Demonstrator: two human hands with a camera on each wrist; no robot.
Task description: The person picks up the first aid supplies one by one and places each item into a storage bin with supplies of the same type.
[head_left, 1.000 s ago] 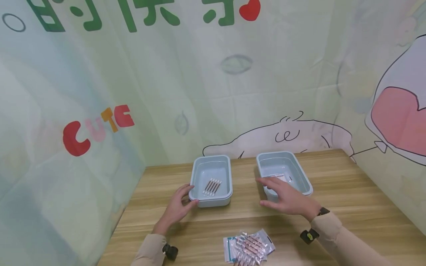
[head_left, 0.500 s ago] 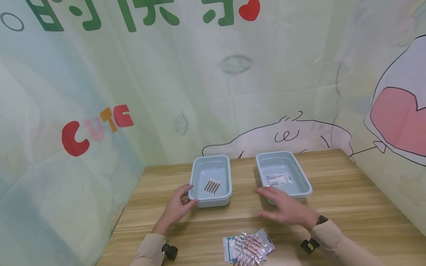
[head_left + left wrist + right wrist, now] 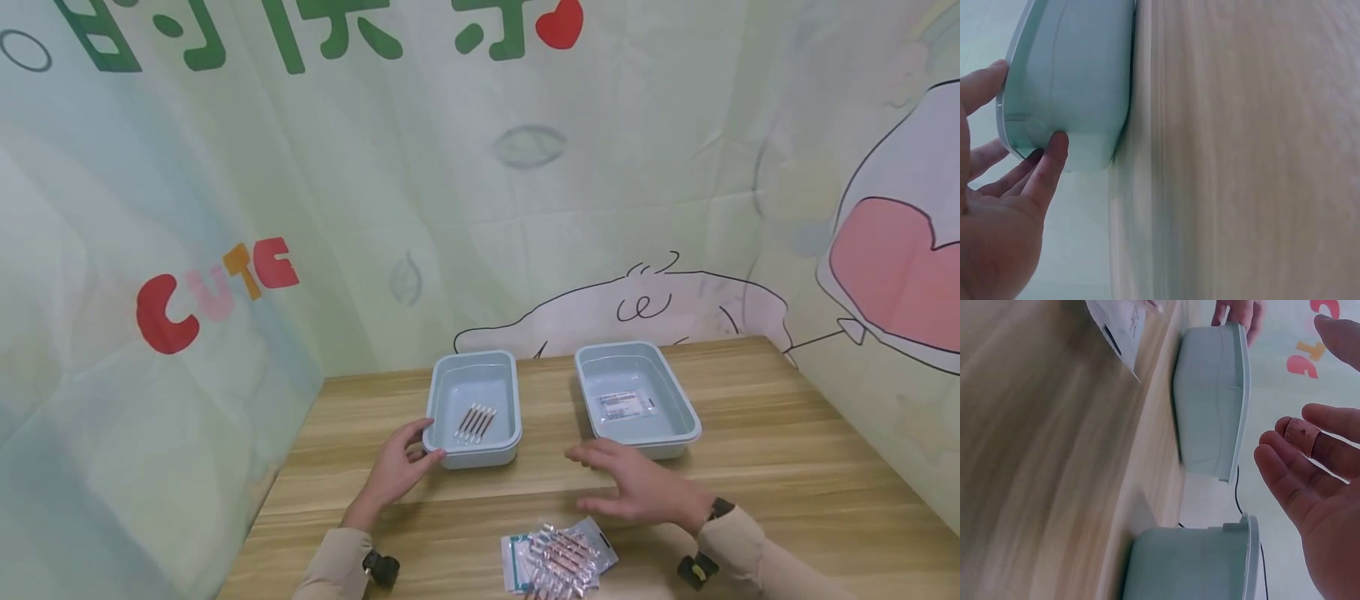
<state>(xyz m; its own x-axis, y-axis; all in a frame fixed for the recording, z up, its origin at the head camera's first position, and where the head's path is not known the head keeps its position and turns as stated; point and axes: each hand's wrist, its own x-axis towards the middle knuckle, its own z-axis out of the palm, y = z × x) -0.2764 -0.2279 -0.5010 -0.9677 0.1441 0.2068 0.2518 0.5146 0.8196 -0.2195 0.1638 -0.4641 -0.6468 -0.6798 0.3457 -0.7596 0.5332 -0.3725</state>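
Observation:
My left hand (image 3: 397,468) holds the near left corner of a pale blue plastic basin (image 3: 480,458), thumb and fingers spread round the corner at its rim. Inside that basin lies a clear pack of cotton swabs (image 3: 476,423) with brown sticks and white tips. My right hand (image 3: 647,490) hangs in the air with its fingers extended and nothing in them, close to the near side of a second pale blue basin (image 3: 675,448). A flat white printed packet (image 3: 624,405) lies in it. A bandage (image 3: 1302,435) wraps one right finger.
Nearer to me, a pile of clear cotton swab packs (image 3: 564,557) lies over flat white packets (image 3: 513,563) on the wooden table (image 3: 780,467). Behind the table hangs a printed cloth backdrop (image 3: 420,200). Wood shows between the two basins.
My right hand has drawn back from over the right basin toward me and slightly left, uncovering the white packet in it. The left hand stays at its basin's corner.

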